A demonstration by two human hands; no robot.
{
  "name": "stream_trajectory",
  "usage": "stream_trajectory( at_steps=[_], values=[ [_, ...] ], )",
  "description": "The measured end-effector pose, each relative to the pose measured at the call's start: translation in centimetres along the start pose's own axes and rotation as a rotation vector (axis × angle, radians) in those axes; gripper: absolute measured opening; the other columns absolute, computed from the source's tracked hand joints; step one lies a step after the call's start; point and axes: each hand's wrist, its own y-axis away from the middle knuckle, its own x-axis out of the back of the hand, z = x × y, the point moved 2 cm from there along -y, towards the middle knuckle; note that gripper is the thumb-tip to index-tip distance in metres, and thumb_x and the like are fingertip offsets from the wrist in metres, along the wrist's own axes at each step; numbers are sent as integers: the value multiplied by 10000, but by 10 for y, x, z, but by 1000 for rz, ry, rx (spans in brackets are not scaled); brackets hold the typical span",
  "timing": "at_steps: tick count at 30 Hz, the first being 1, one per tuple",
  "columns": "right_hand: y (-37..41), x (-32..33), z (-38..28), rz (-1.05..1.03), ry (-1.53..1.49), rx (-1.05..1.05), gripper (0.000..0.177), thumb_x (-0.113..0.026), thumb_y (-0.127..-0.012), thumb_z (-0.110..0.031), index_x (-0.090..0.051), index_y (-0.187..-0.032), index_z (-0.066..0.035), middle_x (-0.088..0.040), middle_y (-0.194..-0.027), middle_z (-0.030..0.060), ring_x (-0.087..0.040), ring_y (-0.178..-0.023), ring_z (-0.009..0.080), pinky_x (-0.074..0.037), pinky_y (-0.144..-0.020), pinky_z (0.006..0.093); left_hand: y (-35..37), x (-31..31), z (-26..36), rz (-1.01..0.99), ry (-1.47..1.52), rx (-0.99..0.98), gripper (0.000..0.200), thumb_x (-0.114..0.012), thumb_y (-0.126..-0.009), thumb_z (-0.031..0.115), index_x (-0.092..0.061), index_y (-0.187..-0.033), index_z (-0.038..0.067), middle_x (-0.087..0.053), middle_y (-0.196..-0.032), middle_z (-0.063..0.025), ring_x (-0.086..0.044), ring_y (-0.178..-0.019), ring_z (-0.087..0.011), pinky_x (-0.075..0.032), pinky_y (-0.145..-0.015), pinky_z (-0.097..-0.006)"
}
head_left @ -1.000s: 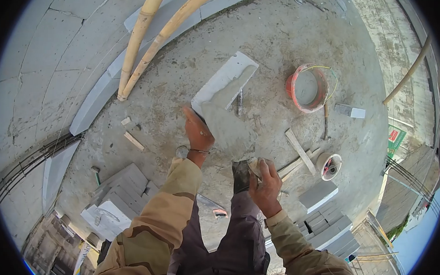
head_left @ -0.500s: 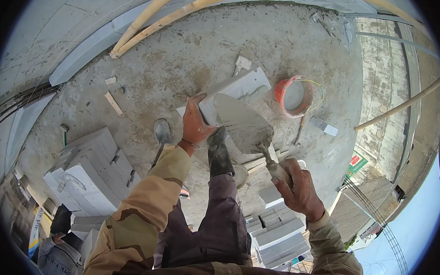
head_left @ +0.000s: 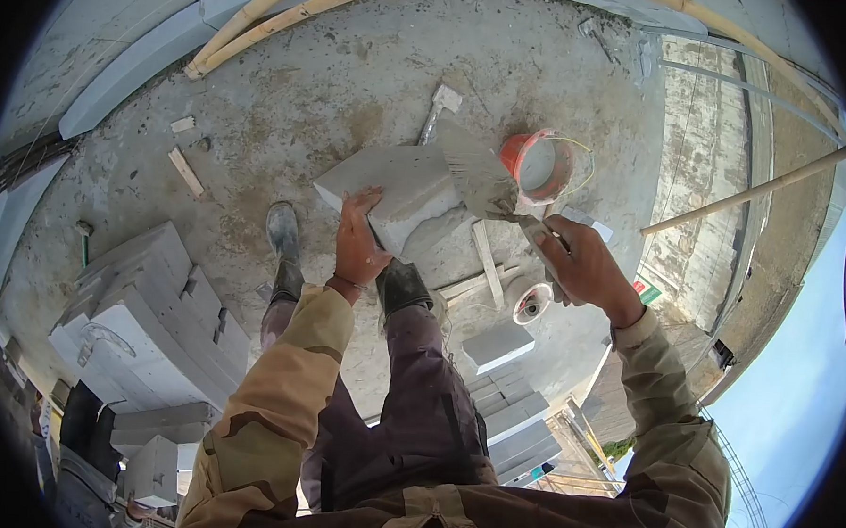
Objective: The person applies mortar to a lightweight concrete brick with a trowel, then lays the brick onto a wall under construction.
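My left hand [head_left: 361, 238] grips a pale grey lightweight concrete block [head_left: 389, 178], its fingers over the upper face and thumb at the near edge. The block is tilted in front of my boots, and wet grey mortar [head_left: 436, 229] coats part of its right side. My right hand [head_left: 588, 268] is wrapped round the handle of a broad trowel [head_left: 474, 177]. The trowel's mortar-smeared blade points away from me and overlaps the block's far right corner in this view.
A red bucket [head_left: 511, 153] of grey mortar stands beyond the trowel. Stacked blocks [head_left: 152, 318] rise at left, more blocks [head_left: 520, 429] lie at lower right. Wood strips [head_left: 487, 265] and a white pail [head_left: 533, 304] sit near my right boot. Bamboo poles [head_left: 249, 25] lean at the wall.
The trowel has swung off the block's face, its blade now more upright and further away. The block shows more of its upper face, still in my left hand. The whole view has shifted slightly.
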Motion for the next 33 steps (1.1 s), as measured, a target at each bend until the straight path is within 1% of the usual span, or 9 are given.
stream_trajectory(
  at_steps=[4, 7, 8, 10, 12, 16, 22, 27, 33],
  values=[
    [-46, 28, -13, -93, -129, -246, 324, -559, -1011, -272, -638, -966, 39, -618, -662, 184, -643, -609, 277, -483, -624, 427, 6, 2, -4, -17, 8, -17, 739, -838, -655, 129, -462, -1285, 38, -560, -1332, -178, -510, -1287, -406, -273, -1191, -596],
    [-70, 32, 14, 196, 184, 182, 308, -566, -1008, -259, -630, -1015, 42, -603, -650, 153, -620, -589, 219, -474, -606, 399, 6, 5, -2, -40, -15, -18, 740, -842, -656, 129, -460, -1285, 40, -560, -1339, -178, -504, -1299, -403, -285, -1189, -588],
    [-65, 33, 16, 206, 181, 180, 308, -566, -1008, -259, -630, -1015, 42, -603, -650, 153, -620, -589, 219, -474, -606, 399, 5, 4, -2, -43, -16, -28, 740, -842, -656, 129, -460, -1285, 40, -560, -1339, -178, -504, -1299, -403, -285, -1189, -588],
    [-39, 24, 24, 193, -142, -13, 302, -566, -1006, -250, -607, -1025, 48, -580, -667, 148, -574, -561, 190, -457, -577, 374, 9, 7, -2, -4, 5, -2, 740, -846, -662, 127, -458, -1286, 41, -557, -1344, -184, -502, -1303, -405, -307, -1182, -564],
    [-14, -9, 52, 244, -359, 101, 300, -550, -1021, -259, -586, -1031, 38, -562, -680, 107, -523, -530, 153, -444, -544, 355, 11, 10, -7, 6, -5, -4, 747, -851, -672, 133, -448, -1295, 39, -557, -1344, -190, -505, -1302, -402, -326, -1171, -544],
    [45, -85, 39, 168, -841, -109, 311, -518, -1054, -293, -575, -1064, 13, -555, -719, 26, -526, -625, 99, -448, -565, 309, 12, 15, -14, 28, 72, 68, 776, -869, -710, 167, -411, -1322, 33, -553, -1343, -215, -525, -1289, -392, -387, -1127, -487],
    [49, -158, 63, 377, -604, 95, 233, -538, -1037, -216, -560, -1047, 15, -518, -658, 124, -523, -611, 148, -435, -565, 345, 11, 22, -29, 20, 183, 164, 809, -884, -729, 106, -389, -1363, 26, -519, -1341, -152, -542, -1243, -261, -468, -1031, -401],
    [16, -135, 64, 341, -427, 143, 238, -610, -978, -188, -574, -1067, 30, -554, -657, 252, -587, -619, 454, -442, -570, 442, -1, 30, -33, -7, 210, 176, 843, -918, -708, 159, -386, -1352, 44, -553, -1310, -181, -568, -1217, -292, -472, -1030, -413],
    [59, -119, 98, 233, -337, 84, 305, -641, -956, -220, -596, -1104, 43, -585, -676, 258, -623, -646, 441, -465, -604, 461, -12, 45, -41, -99, 341, 277, 858, -909, -692, 112, -381, -1364, 37, -562, -1296, -147, -586, -1183, -253, -491, -1003, -390]
  ],
)
